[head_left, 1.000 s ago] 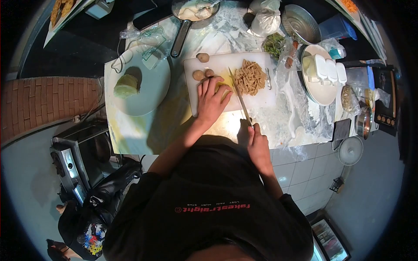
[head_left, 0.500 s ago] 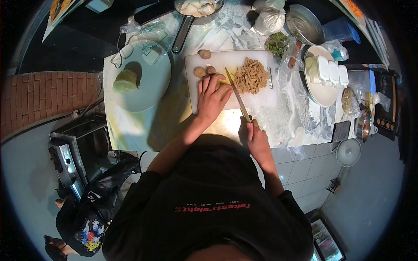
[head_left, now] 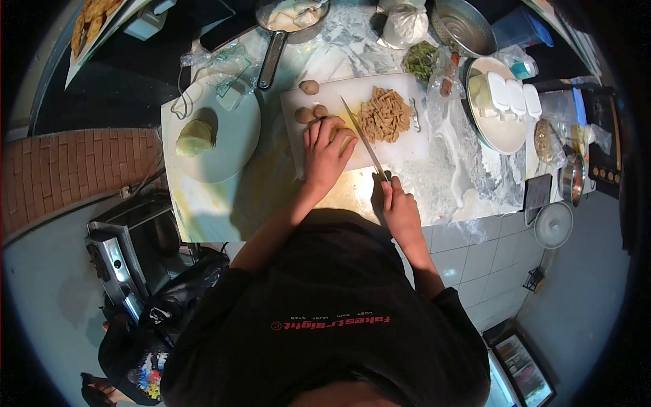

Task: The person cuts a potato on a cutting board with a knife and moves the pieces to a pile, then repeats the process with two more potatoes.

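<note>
My right hand (head_left: pixel 401 211) is closed round the handle of a long kitchen knife (head_left: pixel 364 140). Its blade slants up and left over the white cutting board (head_left: pixel 410 150), between my left hand and a pile of brown cut strips (head_left: pixel 384 117). My left hand (head_left: pixel 324 159) presses down on the board, fingers bent over a yellowish piece of food (head_left: pixel 346 141) right beside the blade. Most of that piece is hidden under the fingers, and I cannot tell its kind. Small round brown pieces (head_left: pixel 303 115) lie just past my left fingertips, and another brown one (head_left: pixel 309 87) sits near the board's far edge.
On the left stands a large pale round plate (head_left: pixel 234 152) with a cabbage piece (head_left: pixel 195 138). A pan (head_left: pixel 274 54) is at the back. Greens (head_left: pixel 420 61), a metal bowl (head_left: pixel 491 41) and a plate (head_left: pixel 505 139) with white-lidded containers (head_left: pixel 517 98) line the right. A person (head_left: pixel 129 363) is at lower left.
The view has shifted slightly, so the table's contents sit a little differently. Both hands keep nearly the same place on the board, the knife still beside the left fingers.
</note>
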`<state>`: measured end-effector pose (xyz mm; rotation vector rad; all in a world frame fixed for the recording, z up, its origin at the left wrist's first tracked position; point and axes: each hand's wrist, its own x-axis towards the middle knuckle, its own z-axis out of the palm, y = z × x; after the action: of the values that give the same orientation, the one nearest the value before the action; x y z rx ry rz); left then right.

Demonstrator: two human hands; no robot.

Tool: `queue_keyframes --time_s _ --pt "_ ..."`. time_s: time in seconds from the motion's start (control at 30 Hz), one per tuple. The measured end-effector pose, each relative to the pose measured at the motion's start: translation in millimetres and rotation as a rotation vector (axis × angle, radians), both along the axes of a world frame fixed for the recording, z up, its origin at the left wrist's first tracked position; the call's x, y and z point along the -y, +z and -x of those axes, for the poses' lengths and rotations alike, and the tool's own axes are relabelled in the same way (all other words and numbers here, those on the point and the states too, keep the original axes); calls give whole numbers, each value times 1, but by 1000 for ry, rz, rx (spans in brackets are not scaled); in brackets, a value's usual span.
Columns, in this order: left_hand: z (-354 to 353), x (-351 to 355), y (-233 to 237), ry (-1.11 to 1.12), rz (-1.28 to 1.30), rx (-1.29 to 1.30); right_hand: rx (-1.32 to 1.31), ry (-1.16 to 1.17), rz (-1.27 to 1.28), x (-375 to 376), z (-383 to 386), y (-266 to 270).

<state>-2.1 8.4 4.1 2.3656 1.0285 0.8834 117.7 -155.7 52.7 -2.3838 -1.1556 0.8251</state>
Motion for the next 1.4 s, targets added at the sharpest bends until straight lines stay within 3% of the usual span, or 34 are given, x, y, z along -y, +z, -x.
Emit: queue_keyframes --time_s 0.63,0.93,1.2,1.33,1.4 --pt "5 -2 1 0 66 115 -58 19 26 7 1 8" --pt "9 1 5 75 7 14 -24 69 37 6 4 6" --pt "13 -5 -4 -44 23 120 -38 36 57 3 -3 7" --pt "16 1 -1 79 42 100 -70 36 63 4 2 8" --pt "14 0 -1 45 69 -87 -71 30 38 4 4 8"
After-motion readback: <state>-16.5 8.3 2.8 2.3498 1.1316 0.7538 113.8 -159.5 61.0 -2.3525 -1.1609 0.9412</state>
